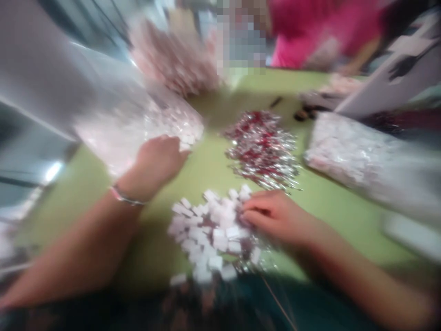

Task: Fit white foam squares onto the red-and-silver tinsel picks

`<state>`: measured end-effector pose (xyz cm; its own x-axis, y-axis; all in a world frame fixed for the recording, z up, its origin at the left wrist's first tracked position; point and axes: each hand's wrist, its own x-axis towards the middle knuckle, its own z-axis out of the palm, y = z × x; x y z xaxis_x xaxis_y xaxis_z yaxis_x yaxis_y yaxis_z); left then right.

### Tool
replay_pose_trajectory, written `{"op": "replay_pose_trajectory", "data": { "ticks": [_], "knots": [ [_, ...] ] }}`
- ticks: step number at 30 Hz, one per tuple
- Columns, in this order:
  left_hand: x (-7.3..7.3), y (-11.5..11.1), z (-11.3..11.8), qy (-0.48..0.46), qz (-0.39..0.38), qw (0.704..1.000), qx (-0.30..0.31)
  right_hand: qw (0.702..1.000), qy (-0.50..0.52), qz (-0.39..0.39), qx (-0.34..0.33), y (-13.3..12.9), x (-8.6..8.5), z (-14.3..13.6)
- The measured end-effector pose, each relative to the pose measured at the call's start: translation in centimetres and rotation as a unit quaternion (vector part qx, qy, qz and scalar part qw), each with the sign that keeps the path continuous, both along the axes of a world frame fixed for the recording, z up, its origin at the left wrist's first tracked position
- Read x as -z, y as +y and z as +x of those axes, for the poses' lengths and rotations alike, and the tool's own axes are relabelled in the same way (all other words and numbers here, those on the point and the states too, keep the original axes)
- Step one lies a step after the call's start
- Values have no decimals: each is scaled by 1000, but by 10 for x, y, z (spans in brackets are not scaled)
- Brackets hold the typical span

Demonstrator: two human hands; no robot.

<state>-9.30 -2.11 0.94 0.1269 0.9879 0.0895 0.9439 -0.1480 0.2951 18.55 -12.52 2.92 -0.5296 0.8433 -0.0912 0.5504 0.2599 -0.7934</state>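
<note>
My left hand [159, 158], with a bracelet [129, 197] at the wrist, reaches to the edge of a clear plastic bag [113, 124] holding small white pieces. Its back faces me and hides most of the fingers. On the right, my right hand [272, 214] has its thumb and fingers drawn together at the edge of a loose heap of small white blocks [220, 239]. What lies between those fingertips is blurred. Beyond that heap is a pile of shiny silver and red thin pieces [263, 149].
All this lies on a green tabletop [193, 170]. Another plastic bag with white contents [351, 147] is at the right. A bundle of pale pink pieces [175, 59] stands at the back. Across the table is a person in a pink top [310, 27].
</note>
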Motion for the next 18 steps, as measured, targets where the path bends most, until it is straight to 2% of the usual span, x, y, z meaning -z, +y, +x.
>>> {"op": "replay_pose_trajectory", "data": {
  "ticks": [1,3,5,6,9,12,15,18],
  "knots": [
    [5,4,-6,60,-11,998,2,1000,-9,15,17,2,-1,6],
    [14,7,-12,144,-23,989,39,989,-42,57,130,10,1,21],
    [20,6,-11,186,-17,979,83,963,-91,102,231,21,6,39],
    [21,5,-10,197,-11,975,100,954,-122,126,241,26,9,46],
    [22,3,-7,209,1,971,115,945,-207,179,178,35,20,55],
    [22,1,-3,198,8,974,112,941,-243,187,140,37,34,43],
    [23,-1,9,135,-3,985,112,925,-279,206,153,39,47,21],
    [25,0,20,33,-28,992,120,914,-312,218,138,41,54,8]
  ]
}}
